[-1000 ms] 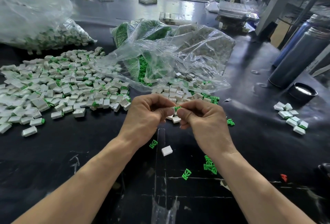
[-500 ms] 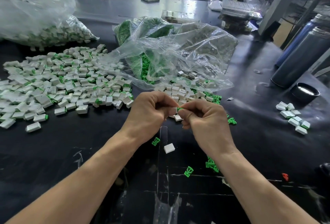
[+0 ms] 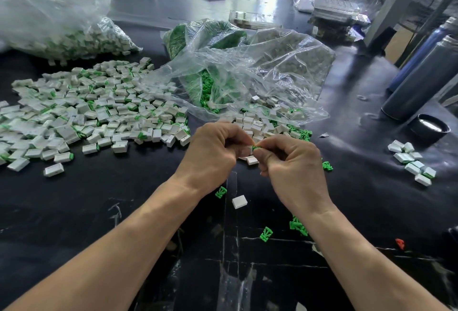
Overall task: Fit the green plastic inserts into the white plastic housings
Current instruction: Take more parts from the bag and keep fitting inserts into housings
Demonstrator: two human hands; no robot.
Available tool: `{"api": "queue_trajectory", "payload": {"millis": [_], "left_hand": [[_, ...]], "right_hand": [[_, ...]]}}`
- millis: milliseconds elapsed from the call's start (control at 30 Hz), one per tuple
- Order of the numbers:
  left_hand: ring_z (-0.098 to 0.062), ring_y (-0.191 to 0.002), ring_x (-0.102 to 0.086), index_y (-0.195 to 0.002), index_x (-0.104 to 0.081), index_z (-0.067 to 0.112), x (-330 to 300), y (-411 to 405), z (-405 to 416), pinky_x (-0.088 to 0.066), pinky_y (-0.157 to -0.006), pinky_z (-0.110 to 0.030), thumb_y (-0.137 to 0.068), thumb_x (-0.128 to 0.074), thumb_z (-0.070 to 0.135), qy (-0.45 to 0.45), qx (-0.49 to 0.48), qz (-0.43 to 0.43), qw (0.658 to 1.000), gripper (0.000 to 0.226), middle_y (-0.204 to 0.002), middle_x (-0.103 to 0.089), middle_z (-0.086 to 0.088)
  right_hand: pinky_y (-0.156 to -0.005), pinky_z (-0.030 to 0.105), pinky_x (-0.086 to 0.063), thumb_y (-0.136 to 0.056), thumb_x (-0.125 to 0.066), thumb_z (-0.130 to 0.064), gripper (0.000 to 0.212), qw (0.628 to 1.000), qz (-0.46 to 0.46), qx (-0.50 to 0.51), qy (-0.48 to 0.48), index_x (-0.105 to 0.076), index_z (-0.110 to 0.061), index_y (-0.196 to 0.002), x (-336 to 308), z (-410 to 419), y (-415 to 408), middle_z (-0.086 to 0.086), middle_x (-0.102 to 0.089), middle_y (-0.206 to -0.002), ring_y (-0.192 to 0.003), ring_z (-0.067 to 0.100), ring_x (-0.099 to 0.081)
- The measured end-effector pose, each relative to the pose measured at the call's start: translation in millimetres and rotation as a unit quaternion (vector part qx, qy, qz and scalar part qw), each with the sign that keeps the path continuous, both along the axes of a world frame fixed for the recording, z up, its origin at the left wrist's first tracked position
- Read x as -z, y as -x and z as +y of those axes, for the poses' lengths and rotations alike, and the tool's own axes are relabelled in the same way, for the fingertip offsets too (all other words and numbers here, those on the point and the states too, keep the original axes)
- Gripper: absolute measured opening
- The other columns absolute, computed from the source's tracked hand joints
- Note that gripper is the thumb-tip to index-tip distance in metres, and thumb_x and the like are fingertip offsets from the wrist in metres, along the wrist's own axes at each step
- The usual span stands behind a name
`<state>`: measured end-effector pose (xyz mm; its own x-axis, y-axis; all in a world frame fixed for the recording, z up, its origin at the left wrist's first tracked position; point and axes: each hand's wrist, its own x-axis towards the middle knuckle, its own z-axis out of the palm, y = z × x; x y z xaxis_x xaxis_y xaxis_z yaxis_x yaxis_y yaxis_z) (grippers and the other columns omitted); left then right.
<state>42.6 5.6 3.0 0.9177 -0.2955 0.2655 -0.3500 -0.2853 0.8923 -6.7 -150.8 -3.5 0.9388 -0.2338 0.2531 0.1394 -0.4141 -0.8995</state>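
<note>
While both hands are raised together above the dark surface (image 3: 104, 201), a white housing (image 3: 245, 150) is pinched in the curled fingers of the left hand (image 3: 213, 149), and a green insert (image 3: 255, 148) is gripped between the thumb and fingers of the right hand (image 3: 292, 164), its tip set against the housing. How deep the insert sits cannot be told. To the left, a wide pile of housings with green inserts (image 3: 94, 115) is spread out. At the far middle, an open clear bag (image 3: 247, 75) is seen with loose green inserts and white housings spilling from it. One single white housing (image 3: 239, 202) and scattered green inserts (image 3: 266, 234) are seen near the wrists. A small cluster of housings (image 3: 411, 162) is laid at the right.
</note>
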Motion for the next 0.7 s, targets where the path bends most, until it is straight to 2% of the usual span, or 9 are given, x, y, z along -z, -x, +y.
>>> {"api": "queue_trajectory", "payload": {"millis": [100,200,333,467,567,667,700], "left_hand": [[-0.002,-0.066,-0.063,-0.079,-0.078,0.022,-0.6,0.4,0.6,-0.052,-0.068,-0.024,-0.078,-0.078,-0.008,0.003,0.001,-0.005,1.000,0.030,-0.079,-0.073,0.005],[-0.004,-0.070,-0.066,-0.081,-0.079,0.018,-1.3,0.2,0.2,-0.053,-0.069,-0.023,-0.077,-0.076,-0.012,-0.010,0.006,-0.020,1.000,0.030,-0.080,-0.072,0.006],[-0.011,-0.074,-0.068,-0.083,-0.079,0.015,0.2,0.5,-0.2,-0.058,-0.073,-0.032,-0.078,-0.076,-0.011,-0.002,0.006,-0.019,1.000,0.026,-0.083,-0.073,0.001],[-0.003,-0.065,-0.063,-0.083,-0.078,0.015,0.1,2.1,-2.3,-0.055,-0.067,-0.026,-0.081,-0.076,-0.010,0.026,0.006,0.013,1.000,0.025,-0.076,-0.073,0.005],[-0.006,-0.060,-0.060,-0.084,-0.076,0.011,1.4,0.0,-3.6,-0.052,-0.062,-0.022,-0.082,-0.073,-0.012,0.089,-0.002,0.070,0.994,0.023,-0.071,-0.072,0.004],[-0.011,-0.060,-0.056,-0.086,-0.074,0.008,1.8,-2.0,-6.6,-0.050,-0.059,-0.020,-0.085,-0.073,-0.009,0.158,0.002,0.118,0.980,0.016,-0.070,-0.070,0.001],[-0.010,-0.062,-0.058,-0.086,-0.073,0.009,1.4,-1.8,-7.4,-0.049,-0.061,-0.019,-0.086,-0.073,-0.007,0.178,0.004,0.128,0.976,0.015,-0.071,-0.070,0.002]], "right_hand": [[-0.061,0.049,-0.057,-0.088,-0.078,-0.006,0.022,1.000,0.000,-0.003,-0.008,-0.077,-0.023,-0.075,-0.6,-0.9,0.3,-0.004,-0.065,-0.061,-0.057,0.010,-0.059],[-0.060,0.050,-0.058,-0.088,-0.079,-0.007,0.022,1.000,-0.003,-0.012,0.002,-0.078,-0.024,-0.076,-1.1,-2.4,0.5,-0.003,-0.067,-0.062,-0.057,0.011,-0.060],[-0.058,0.049,-0.059,-0.088,-0.079,-0.006,0.025,1.000,0.001,-0.006,-0.009,-0.078,-0.029,-0.078,0.2,-2.9,0.7,-0.003,-0.067,-0.062,-0.056,0.010,-0.060],[-0.056,0.038,-0.058,-0.089,-0.077,-0.003,0.027,0.998,0.015,-0.002,-0.054,-0.078,-0.026,-0.075,2.0,-1.9,-0.8,0.002,-0.067,-0.061,-0.055,0.010,-0.059],[-0.053,0.022,-0.053,-0.089,-0.076,-0.001,0.026,0.996,0.013,-0.005,-0.085,-0.078,-0.021,-0.074,0.9,0.2,-2.8,0.000,-0.068,-0.060,-0.054,0.009,-0.060],[-0.050,0.023,-0.050,-0.096,-0.072,-0.013,0.013,0.988,0.018,-0.035,-0.152,-0.076,-0.009,-0.085,-5.4,-3.6,-4.0,0.005,-0.070,-0.068,-0.053,0.014,-0.059],[-0.047,0.027,-0.049,-0.099,-0.068,-0.025,0.023,0.982,0.027,-0.040,-0.182,-0.074,-0.007,-0.086,-5.0,-3.2,-4.6,0.008,-0.070,-0.072,-0.052,0.016,-0.058]]}}
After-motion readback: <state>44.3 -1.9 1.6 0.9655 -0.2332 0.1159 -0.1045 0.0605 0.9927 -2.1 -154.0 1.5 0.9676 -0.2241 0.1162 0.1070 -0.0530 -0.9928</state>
